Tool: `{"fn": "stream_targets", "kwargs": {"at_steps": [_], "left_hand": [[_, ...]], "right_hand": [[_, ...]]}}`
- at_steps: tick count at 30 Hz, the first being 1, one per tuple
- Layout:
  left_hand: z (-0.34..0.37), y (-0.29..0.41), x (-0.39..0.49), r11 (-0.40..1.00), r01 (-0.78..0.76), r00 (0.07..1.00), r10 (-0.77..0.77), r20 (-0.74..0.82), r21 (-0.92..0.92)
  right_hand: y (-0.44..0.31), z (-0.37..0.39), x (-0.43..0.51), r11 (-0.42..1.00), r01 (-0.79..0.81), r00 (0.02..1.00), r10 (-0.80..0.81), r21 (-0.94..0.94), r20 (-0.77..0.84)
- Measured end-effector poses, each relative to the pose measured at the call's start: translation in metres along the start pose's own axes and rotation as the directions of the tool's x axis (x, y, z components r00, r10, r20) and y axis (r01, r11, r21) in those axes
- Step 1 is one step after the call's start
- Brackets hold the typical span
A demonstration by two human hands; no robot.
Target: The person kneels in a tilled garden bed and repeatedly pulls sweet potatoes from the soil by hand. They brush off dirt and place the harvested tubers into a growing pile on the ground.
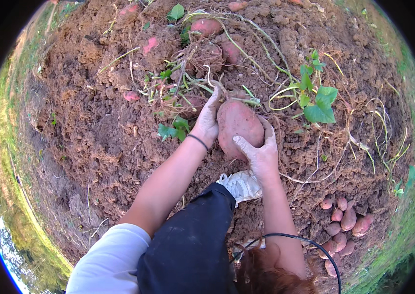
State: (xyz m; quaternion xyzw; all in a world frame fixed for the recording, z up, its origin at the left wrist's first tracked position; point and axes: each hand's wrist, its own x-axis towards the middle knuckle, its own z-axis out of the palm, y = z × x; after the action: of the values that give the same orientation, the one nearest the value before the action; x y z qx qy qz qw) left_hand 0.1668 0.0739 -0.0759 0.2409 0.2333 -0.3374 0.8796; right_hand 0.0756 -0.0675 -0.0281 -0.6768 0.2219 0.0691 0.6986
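Observation:
A large, soil-dusted sweet potato (239, 126) is held between my two hands near the middle of the view. Its right side rests in my right hand (260, 149), the thumb lying over its lower front. Along its left side lies my left hand (209, 115), palm against it and fingers reaching up past its top; the fingertips are partly hidden. Soil coats both hands. Cut green stems (246, 99) lie just behind the tuber. Further up, more sweet potatoes (206, 26) sit half buried among roots and vines.
A pile of smaller sweet potatoes (348, 219) lies at the lower right. Leafy vines (319, 106) trail over the loose soil on the right. Just below the large tuber is a white shoe (242, 185). A black cable (303, 239) curves past my right forearm. Grass borders both sides.

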Motion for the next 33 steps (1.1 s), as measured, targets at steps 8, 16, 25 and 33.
{"fn": "stream_targets", "kwargs": {"at_steps": [8, 16, 25, 33], "left_hand": [[0.006, -0.009, -0.005, 0.993, -0.026, 0.983, 0.047, -0.178, 0.118], [0.006, 0.007, -0.030, 0.971, -0.089, 0.971, 0.134, -0.199, 0.222], [0.035, 0.063, -0.049, -0.501, -0.460, 0.772, 0.181, 0.609, 0.733], [0.001, 0.057, -0.010, -0.965, -0.050, 0.821, 0.108, 0.561, 0.258]], "right_hand": [[0.022, 0.006, -0.014, 0.871, -0.236, 0.963, 0.270, 0.431, -0.017], [-0.004, -0.087, -0.021, 0.885, 0.172, 0.983, -0.128, -0.433, 0.130], [-0.056, -0.346, -0.158, 0.183, -0.162, 0.971, 0.203, -0.970, -0.124], [-0.021, -0.365, -0.165, 0.445, -0.199, 0.940, -0.165, -0.873, -0.298]]}}
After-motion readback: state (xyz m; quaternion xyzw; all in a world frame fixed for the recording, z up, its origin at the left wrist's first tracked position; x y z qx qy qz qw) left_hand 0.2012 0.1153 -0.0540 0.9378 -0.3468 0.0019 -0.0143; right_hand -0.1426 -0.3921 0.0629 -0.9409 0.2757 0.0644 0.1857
